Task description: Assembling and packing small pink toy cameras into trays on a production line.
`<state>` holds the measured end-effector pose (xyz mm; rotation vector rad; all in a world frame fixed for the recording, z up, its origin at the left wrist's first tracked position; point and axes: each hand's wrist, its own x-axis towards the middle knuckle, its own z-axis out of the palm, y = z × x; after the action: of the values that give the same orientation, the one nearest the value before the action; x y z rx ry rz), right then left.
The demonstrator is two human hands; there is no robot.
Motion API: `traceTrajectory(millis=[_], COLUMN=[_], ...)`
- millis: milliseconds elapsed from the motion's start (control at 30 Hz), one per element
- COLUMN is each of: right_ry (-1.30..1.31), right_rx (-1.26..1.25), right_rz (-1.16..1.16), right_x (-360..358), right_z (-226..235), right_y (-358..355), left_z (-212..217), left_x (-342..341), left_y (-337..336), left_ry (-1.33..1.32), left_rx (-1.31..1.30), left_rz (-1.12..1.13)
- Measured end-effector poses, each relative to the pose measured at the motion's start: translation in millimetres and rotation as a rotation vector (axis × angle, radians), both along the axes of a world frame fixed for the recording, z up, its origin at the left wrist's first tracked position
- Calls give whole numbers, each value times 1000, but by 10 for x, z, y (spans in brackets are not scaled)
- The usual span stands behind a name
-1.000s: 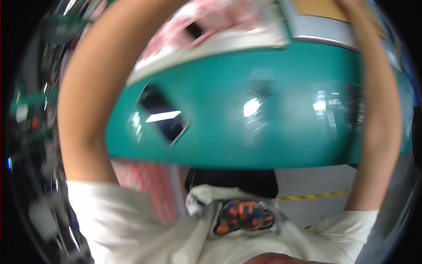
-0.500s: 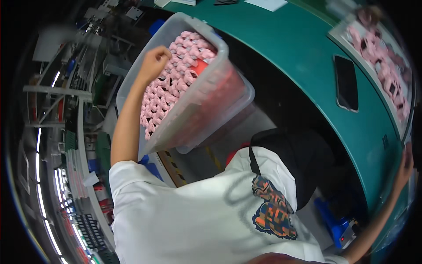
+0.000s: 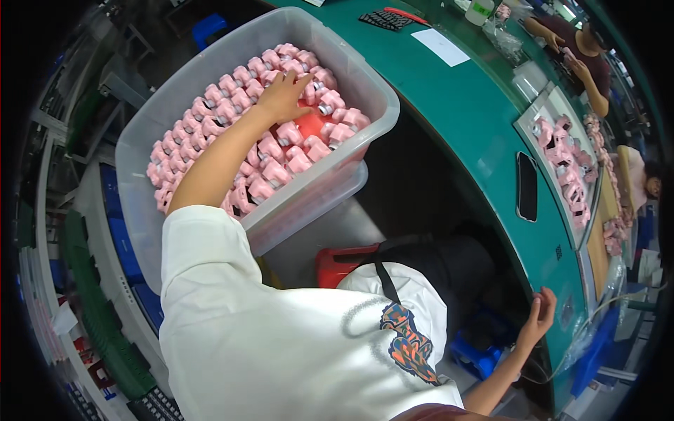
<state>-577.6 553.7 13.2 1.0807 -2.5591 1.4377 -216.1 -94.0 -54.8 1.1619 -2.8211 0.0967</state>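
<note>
My left hand point(image 3: 282, 97) reaches over a large translucent bin point(image 3: 133, 203) with its fingers spread. The fingertips are at the pink plastic parts point(image 3: 225, 111), chunky pieces with grey ends set close together in rows. Beside the thumb, a red surface point(image 3: 310, 125) shows through a gap among them. Whether the fingertips press on a part cannot be made out. My right hand point(image 3: 539, 319) hovers at the near edge of the green table point(image 3: 484, 168), fingers loosely bent and apart from the thumb, with nothing visible in it.
On the table are a phone point(image 3: 526, 187), a white tray point(image 3: 526, 119) with more pink parts, a white paper sheet point(image 3: 441, 47) and a black mesh-like item point(image 3: 386, 21). Across it, a co-worker's hand point(image 3: 579, 68) is raised. A red stool point(image 3: 337, 265) stands below the bin.
The view has turned. My left hand has gone from curled near the bin's left side to spread over the parts by the red gap. My right hand has come back from the table's far right.
</note>
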Motion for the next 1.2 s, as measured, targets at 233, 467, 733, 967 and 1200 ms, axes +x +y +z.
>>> traceTrajectory(millis=[233, 467, 733, 967, 1200], right_ry=[-134, -186, -346, -341, -841], right_rx=[-40, -107, -224, -420, -789], right_rz=[-133, -137, -351, -182, 96], right_x=[229, 284, 357, 750, 1217], right_z=[-198, -239, -315, -144, -520], right_y=[189, 91, 96, -204, -110], left_z=[-170, -119, 866, 1846, 1562], left_x=[-142, -12, 152, -697, -2060], left_y=[-69, -180, 157, 1690, 3508], left_ry=[200, 224, 663, 771, 119], left_rx=[135, 164, 4, -184, 1265], left_rz=[-10, -63, -210, -744, -832])
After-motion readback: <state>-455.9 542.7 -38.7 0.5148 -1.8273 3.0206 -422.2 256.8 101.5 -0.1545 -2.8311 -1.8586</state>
